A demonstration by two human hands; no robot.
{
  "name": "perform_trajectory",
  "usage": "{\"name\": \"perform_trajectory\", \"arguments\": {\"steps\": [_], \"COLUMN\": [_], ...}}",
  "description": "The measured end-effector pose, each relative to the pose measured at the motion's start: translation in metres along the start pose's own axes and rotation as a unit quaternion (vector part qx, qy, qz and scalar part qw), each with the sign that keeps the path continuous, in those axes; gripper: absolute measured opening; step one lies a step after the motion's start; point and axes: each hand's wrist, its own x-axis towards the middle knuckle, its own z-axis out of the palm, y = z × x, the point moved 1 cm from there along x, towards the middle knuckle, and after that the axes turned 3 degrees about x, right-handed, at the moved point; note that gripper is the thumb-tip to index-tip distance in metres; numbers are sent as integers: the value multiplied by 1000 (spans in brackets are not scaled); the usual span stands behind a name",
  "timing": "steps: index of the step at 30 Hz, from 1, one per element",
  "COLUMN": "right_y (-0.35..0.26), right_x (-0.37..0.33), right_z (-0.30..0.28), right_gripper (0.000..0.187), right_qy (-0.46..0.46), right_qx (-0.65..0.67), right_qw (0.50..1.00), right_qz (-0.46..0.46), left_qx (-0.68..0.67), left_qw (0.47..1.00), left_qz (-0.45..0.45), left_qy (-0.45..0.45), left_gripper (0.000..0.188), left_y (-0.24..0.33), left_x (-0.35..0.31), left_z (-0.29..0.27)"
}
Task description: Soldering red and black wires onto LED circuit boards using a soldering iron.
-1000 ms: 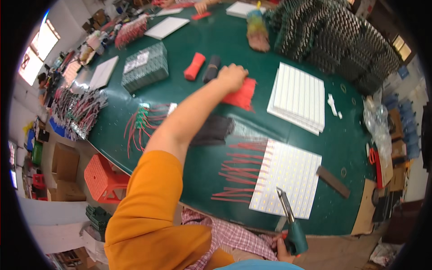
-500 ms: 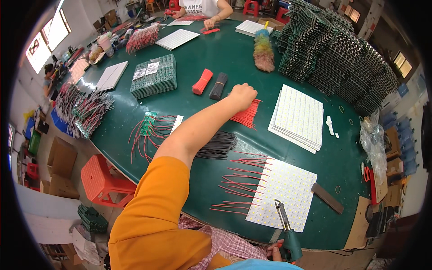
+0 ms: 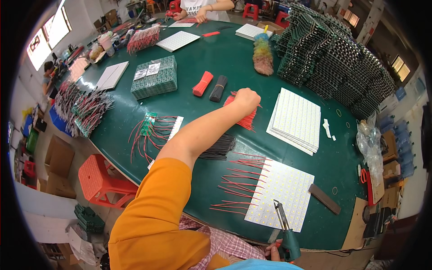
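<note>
My left hand (image 3: 247, 101), its fingers curled and their tips hidden, rests over a pile of loose red wires (image 3: 246, 120). My right hand (image 3: 273, 250), partly cut off at the table's near edge, grips a green soldering gun (image 3: 288, 245). The gun's metal tip points up over a white LED panel (image 3: 288, 191) with yellow dots. Red wires (image 3: 238, 184) fan out from that panel's left side. Black wires (image 3: 219, 147) lie beyond my left forearm. Farther off are a banded red wire bundle (image 3: 203, 84) and a banded black one (image 3: 218, 88).
White panels (image 3: 294, 119) are stacked at the right, near a dark flat bar (image 3: 325, 199). Tall stacks of green boards (image 3: 328, 58) stand behind. A board stack (image 3: 155, 78) and a small wired green board (image 3: 147, 125) lie left. Across the table another person (image 3: 204, 9) handles red wires.
My left hand has shifted slightly right and its fingers have curled in over the red wires. The soldering gun stays nearly in place. The person across has raised a hand from the table.
</note>
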Motion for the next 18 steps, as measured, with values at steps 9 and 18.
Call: {"name": "perform_trajectory", "arguments": {"steps": [9,18], "right_y": [-5,8], "right_x": [1,3], "right_z": [-1,-4], "right_gripper": [11,12], "right_qy": [-3,-18], "right_qx": [-32,-27], "right_qw": [999,999], "right_qz": [-3,-11], "left_qx": [-188,-123], "left_qw": [975,989], "left_qz": [-99,-47], "left_qy": [63,63], "left_gripper": [12,12], "left_y": [-3,-9], "left_x": [-1,5], "left_z": [3,11]}}
